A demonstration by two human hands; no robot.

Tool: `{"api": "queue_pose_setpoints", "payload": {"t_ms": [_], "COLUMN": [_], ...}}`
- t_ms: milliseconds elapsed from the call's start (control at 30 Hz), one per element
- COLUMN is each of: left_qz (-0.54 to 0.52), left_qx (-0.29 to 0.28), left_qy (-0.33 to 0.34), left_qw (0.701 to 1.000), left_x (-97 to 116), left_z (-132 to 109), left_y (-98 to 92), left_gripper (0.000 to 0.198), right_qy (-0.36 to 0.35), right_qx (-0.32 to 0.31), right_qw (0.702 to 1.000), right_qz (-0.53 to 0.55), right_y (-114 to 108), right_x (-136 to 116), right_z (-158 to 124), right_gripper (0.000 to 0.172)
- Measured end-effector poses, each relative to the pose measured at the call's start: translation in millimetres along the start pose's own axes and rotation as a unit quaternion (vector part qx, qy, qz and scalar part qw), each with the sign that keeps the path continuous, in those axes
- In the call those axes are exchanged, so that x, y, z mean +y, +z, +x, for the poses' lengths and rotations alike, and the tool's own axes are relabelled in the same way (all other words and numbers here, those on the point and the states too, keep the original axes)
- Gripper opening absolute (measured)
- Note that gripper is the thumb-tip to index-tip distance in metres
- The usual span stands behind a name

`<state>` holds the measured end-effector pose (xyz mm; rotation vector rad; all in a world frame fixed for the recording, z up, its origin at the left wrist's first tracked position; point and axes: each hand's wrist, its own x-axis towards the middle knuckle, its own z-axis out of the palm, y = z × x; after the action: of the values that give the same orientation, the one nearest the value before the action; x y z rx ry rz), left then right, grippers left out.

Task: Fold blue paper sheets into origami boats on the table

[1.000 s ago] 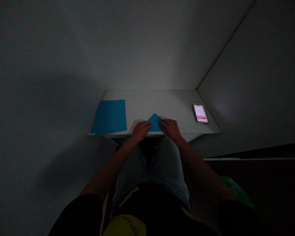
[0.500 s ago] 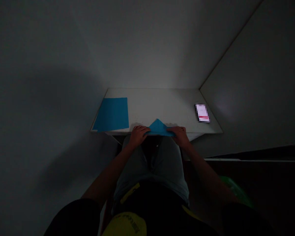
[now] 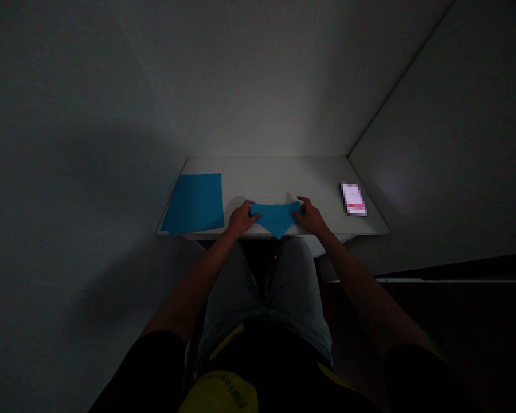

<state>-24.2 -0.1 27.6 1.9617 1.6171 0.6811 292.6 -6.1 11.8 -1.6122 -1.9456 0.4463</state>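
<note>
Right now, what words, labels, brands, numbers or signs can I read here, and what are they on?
Yellow patch on the black top: dark lettering, too blurred to read.
Phone: screen pixelated, unreadable.
Folded blue paper and flat blue paper: no writing visible.

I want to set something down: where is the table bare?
Bare: the back middle of the table, between flat paper and phone, beyond the folded paper. Crowded: the front middle, where left hand and right hand hold that paper.
</note>
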Motion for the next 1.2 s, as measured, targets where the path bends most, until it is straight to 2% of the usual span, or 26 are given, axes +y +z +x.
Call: {"api": "queue_pose_setpoints", "payload": {"t_ms": [100, 167, 200, 267, 333, 467, 567, 633, 767, 900, 1067, 1133, 1200], "left_qz": [0.051, 0.072, 0.080, 0.089, 0.090, 0.089, 0.097, 0.101, 0.083, 0.057, 0.041, 0.056, 0.078], "left_qx": [0.069, 0.099, 0.096, 0.064, 0.028, -0.022, -0.075, -0.107, -0.141, -0.166, -0.152, -0.130, -0.111], "left_qy": [0.033, 0.072, 0.091, 0.128, 0.157, 0.214, 0.261, 0.276, 0.284, 0.282, 0.258, 0.232, 0.191], "left_qw": [0.996, 0.990, 0.988, 0.986, 0.983, 0.973, 0.957, 0.950, 0.945, 0.943, 0.953, 0.962, 0.972], "left_x": [-1.7, -1.5, -1.6, -2.6, -5.5, -16.8, -28.0, -34.9, -41.3, -34.4, -23.4, -23.1, -24.8], "left_z": [-5.2, -9.8, -12.0, -16.2, -20.9, -34.1, -45.1, -49.6, -47.4, -34.3, -17.2, -11.2, -5.1], "left_y": [6.3, 7.3, 7.4, 7.7, 8.4, 6.8, -0.6, -7.3, -19.8, -26.8, -23.4, -19.5, -15.6], "left_gripper": [0.051, 0.046, 0.040, 0.024, 0.019, 0.029, 0.047, 0.052, 0.043, 0.028, 0.017, 0.027, 0.048], "right_qy": [-0.032, -0.063, -0.077, -0.103, -0.129, -0.177, -0.202, -0.215, -0.224, -0.224, -0.195, -0.173, -0.142], "right_qx": [0.026, 0.013, 0.000, -0.027, -0.053, -0.105, -0.129, -0.149, -0.180, -0.205, -0.177, -0.148, -0.126], "right_qw": [0.997, 0.992, 0.989, 0.983, 0.978, 0.969, 0.963, 0.958, 0.954, 0.952, 0.965, 0.973, 0.981], "right_qz": [-0.064, -0.108, -0.126, -0.149, -0.154, -0.134, -0.121, -0.114, -0.081, -0.024, -0.009, -0.019, -0.046], "right_y": [10.2, 9.9, 8.3, 3.7, -1.7, -13.0, -21.9, -27.6, -37.4, -41.1, -30.7, -24.9, -21.0], "right_x": [2.6, -0.1, -2.0, -5.6, -7.0, -1.0, 7.3, 11.6, 13.6, 9.9, 8.0, 10.1, 13.5], "right_z": [-3.8, -9.2, -12.4, -19.1, -26.3, -41.4, -50.6, -53.1, -47.7, -38.0, -33.7, -31.7, -27.7], "right_gripper": [0.063, 0.048, 0.039, 0.030, 0.031, 0.041, 0.052, 0.056, 0.047, 0.034, 0.030, 0.034, 0.046]}}
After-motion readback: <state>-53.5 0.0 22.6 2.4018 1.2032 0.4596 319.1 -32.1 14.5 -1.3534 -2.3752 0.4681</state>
